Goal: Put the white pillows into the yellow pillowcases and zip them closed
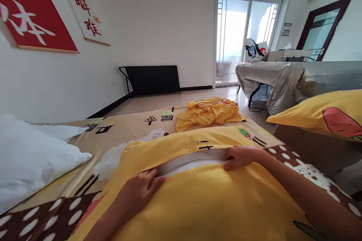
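A yellow pillowcase (198,199) lies in front of me, with a white pillow (195,162) showing through the long slit across it. At the left end of the slit, my left hand (140,188) has its fingers and thumb closed on the edge of the cloth. My right hand (242,157) grips the edge at the other end, its fingertips partly tucked into the opening. Between the hands the slit gapes. The rest of the pillow is hidden inside the case.
Crumpled yellow cloth (210,112) lies at the far edge of the patterned bedspread (124,126). White pillows (36,158) are at the left. A yellow pillow with a carrot print (316,115) rests at the right, near a plastic-covered table (271,71). A black folded panel (152,79) leans against the wall.
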`<action>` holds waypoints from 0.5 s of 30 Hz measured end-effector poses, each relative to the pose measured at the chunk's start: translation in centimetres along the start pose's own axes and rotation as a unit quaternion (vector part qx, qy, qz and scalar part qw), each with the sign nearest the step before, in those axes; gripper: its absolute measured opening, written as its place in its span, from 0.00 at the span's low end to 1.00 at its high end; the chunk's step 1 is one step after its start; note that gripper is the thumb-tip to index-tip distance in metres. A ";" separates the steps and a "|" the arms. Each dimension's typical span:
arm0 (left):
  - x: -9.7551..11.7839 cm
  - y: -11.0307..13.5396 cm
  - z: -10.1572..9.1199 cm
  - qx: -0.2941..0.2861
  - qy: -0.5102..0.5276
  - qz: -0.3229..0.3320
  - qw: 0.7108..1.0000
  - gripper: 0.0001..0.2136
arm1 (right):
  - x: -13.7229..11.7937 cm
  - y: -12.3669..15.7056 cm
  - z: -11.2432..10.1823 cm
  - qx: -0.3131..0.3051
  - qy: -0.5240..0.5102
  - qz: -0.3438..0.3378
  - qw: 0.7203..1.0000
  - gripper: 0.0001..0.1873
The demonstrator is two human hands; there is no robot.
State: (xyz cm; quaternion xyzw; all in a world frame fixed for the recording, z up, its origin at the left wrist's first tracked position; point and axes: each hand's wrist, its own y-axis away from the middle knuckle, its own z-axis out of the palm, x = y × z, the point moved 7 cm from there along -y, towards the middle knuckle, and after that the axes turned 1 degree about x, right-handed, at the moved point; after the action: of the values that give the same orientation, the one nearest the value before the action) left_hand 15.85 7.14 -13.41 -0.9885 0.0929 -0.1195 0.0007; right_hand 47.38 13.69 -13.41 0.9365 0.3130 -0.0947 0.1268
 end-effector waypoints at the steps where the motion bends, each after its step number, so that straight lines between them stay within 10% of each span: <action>1: -0.7 0.4 -0.1 0.011 -0.016 -0.001 1.000 0.24 | 0.5 0.8 0.1 0.023 -0.013 0.005 1.000 0.19; 7: -2.5 -0.1 -3.8 0.129 -0.195 0.045 0.971 0.25 | 1.4 4.9 -2.6 0.187 0.083 0.009 0.979 0.25; 15: -0.8 -1.8 -16.0 0.307 -0.334 0.011 0.891 0.21 | -1.2 4.4 -13.0 0.335 0.215 0.051 0.916 0.24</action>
State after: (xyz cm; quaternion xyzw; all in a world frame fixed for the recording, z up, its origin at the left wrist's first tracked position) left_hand 11.63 9.39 1.96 -0.9197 0.0571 0.1949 0.3359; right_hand 50.39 13.48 0.08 0.9365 0.2345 0.0160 -0.2603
